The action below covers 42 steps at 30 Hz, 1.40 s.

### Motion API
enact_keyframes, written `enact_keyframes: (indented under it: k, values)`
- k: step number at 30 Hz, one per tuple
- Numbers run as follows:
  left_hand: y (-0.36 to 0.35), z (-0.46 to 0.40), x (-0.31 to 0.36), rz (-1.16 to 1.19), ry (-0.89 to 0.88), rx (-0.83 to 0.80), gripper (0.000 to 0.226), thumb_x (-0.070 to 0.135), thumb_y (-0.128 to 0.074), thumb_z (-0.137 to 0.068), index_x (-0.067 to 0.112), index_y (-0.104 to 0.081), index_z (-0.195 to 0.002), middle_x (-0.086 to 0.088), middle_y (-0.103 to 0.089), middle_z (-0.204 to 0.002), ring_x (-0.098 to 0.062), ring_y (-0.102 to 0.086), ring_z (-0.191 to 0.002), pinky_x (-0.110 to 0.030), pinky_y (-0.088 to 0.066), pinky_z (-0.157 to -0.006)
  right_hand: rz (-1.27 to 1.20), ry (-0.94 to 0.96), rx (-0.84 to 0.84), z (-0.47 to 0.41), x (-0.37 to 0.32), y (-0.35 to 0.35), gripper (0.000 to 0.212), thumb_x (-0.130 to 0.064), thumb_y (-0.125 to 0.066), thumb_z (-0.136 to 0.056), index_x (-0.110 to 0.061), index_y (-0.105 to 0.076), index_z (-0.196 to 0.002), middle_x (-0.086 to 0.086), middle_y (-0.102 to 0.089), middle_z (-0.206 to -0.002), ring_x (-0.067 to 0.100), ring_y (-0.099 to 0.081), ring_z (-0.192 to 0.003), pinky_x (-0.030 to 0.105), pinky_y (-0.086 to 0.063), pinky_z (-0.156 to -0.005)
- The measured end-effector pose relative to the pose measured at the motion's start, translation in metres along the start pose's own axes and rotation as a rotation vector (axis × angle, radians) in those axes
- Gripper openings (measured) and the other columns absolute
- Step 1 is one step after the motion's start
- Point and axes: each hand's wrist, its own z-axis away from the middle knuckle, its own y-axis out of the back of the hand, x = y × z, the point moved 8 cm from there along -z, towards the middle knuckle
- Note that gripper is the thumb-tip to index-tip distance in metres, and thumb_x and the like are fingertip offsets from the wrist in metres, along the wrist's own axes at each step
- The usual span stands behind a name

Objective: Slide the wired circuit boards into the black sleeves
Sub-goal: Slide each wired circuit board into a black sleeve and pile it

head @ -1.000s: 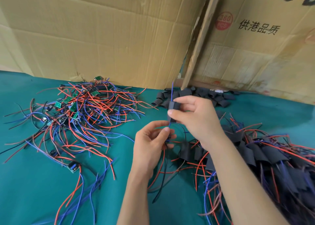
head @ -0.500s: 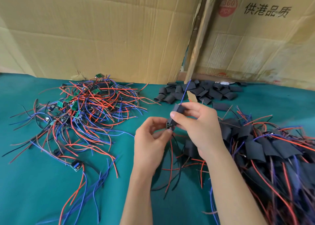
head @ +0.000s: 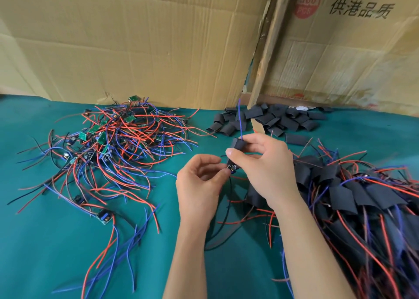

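Hands are busy in the middle of the bench (head: 45,242). My right hand (head: 260,169) pinches a black sleeve (head: 237,147) between thumb and fingers. My left hand (head: 199,185) pinches the little circuit board (head: 231,168) at the bottom end of the sleeve. A blue wire (head: 239,119) pokes out of the top of the sleeve and points to 12 o'clock. The board's end shows at the sleeve's mouth, so I think it is almost all the way in, but not done yet.

At 10 o'clock from my hands lies a big pile of bare boards (head: 106,144) with red, blue and black wires. Those need sleeves. One more bare board (head: 103,216) lies alone at 8 o'clock. At 1 o'clock, near the cardboard wall (head: 136,45), sits a heap of empty sleeves (head: 276,119). At 4 o'clock is a big pile of finished ones (head: 353,199), boards tucked inside black sleeves with wires hanging out.

So I think a lot is done, and a lot is left too.
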Motion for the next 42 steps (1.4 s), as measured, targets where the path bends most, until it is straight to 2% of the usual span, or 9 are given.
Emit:
enact_keyframes:
  k: [3,9,17,21,28,32,37,39,42]
  values:
    - [0.002,-0.001,-0.001,0.036,0.005,0.023,0.025,-0.006,-0.081,-0.076,0.012,-0.068,-0.087,-0.001,-0.077,-0.077,-0.007,-0.071,-0.069,-0.014,-0.052,-0.065,-0.108,-0.071,0.006,-0.001,0.007,0.002,0.026,-0.042,-0.082,-0.063,-0.028,-0.076,-0.085,-0.007,-0.077,-0.078,0.016,-0.076,-0.082,0.048,-0.06,-0.085]
    - [0.006,-0.001,-0.002,0.078,0.002,0.069,0.025,-0.008,-0.08,-0.077,0.012,-0.068,-0.086,0.0,-0.077,-0.076,-0.007,-0.071,-0.069,-0.014,-0.053,-0.065,-0.142,-0.081,0.02,-0.002,0.01,0.0,0.03,-0.049,-0.079,-0.06,-0.036,-0.075,-0.087,-0.007,-0.077,-0.078,0.018,-0.076,-0.082,0.049,-0.061,-0.085]
    - [0.009,-0.002,-0.002,0.078,-0.021,0.096,0.025,-0.005,-0.081,-0.077,0.015,-0.07,-0.085,0.001,-0.074,-0.074,-0.01,-0.069,-0.069,-0.017,-0.053,-0.064,-0.19,-0.157,-0.029,0.004,0.016,-0.013,0.022,-0.025,-0.081,-0.069,-0.021,-0.075,-0.09,0.001,-0.078,-0.081,0.024,-0.077,-0.081,0.049,-0.063,-0.079]
    - [0.012,-0.001,-0.002,-0.065,-0.047,0.139,0.018,0.01,-0.082,-0.076,0.022,-0.07,-0.082,0.007,-0.067,-0.069,-0.012,-0.062,-0.064,-0.026,-0.049,-0.064,-0.22,-0.217,-0.07,0.006,0.019,-0.017,0.017,-0.009,-0.082,-0.081,-0.015,-0.074,-0.095,0.006,-0.078,-0.084,0.027,-0.077,-0.084,0.047,-0.064,-0.079]
    - [-0.003,-0.001,0.003,-0.063,-0.059,0.008,0.013,0.007,-0.072,-0.084,0.013,-0.061,-0.08,0.006,-0.062,-0.059,-0.008,-0.053,-0.05,-0.023,-0.046,-0.052,-0.55,-0.421,-0.214,0.017,0.017,-0.023,0.017,0.002,-0.072,-0.089,0.001,-0.07,-0.105,0.016,-0.076,-0.093,0.026,-0.076,-0.081,0.031,-0.062,-0.069]
    - [-0.017,0.003,0.006,0.133,-0.004,-0.232,0.017,0.019,-0.079,-0.084,0.012,-0.064,-0.089,-0.002,-0.07,-0.078,-0.014,-0.065,-0.07,-0.023,-0.053,-0.065,-0.547,-0.373,-0.122,0.014,0.006,-0.001,0.015,0.006,-0.07,-0.086,0.0,-0.071,-0.1,0.014,-0.077,-0.087,0.026,-0.075,-0.076,0.032,-0.063,-0.066]
    - [-0.018,0.003,-0.003,0.147,0.081,-0.2,0.003,0.01,-0.069,-0.093,0.01,-0.069,-0.09,-0.005,-0.071,-0.081,-0.014,-0.067,-0.073,-0.026,-0.055,-0.069,-0.083,-0.239,-0.1,0.012,-0.022,0.068,0.024,-0.003,-0.084,-0.072,-0.011,-0.076,-0.093,0.007,-0.078,-0.076,0.02,-0.076,-0.067,0.029,-0.06,-0.055]
    - [-0.015,0.0,-0.007,0.161,0.107,-0.141,0.008,0.006,-0.066,-0.094,0.011,-0.069,-0.087,-0.002,-0.07,-0.078,-0.013,-0.066,-0.069,-0.025,-0.055,-0.066,0.264,-0.262,-0.195,0.018,-0.033,0.093,0.044,-0.033,-0.092,-0.055,-0.031,-0.076,-0.096,-0.001,-0.078,-0.073,0.018,-0.076,-0.066,0.034,-0.06,-0.063]
    - [-0.01,-0.001,-0.009,0.178,0.118,-0.088,0.014,0.002,-0.064,-0.093,0.012,-0.069,-0.084,-0.002,-0.069,-0.075,-0.012,-0.065,-0.065,-0.023,-0.053,-0.062,0.718,-0.292,-0.272,0.021,-0.044,0.12,0.075,-0.074,-0.076,-0.03,-0.053,-0.067,-0.102,-0.017,-0.077,-0.08,0.013,-0.075,-0.084,0.04,-0.055,-0.087]
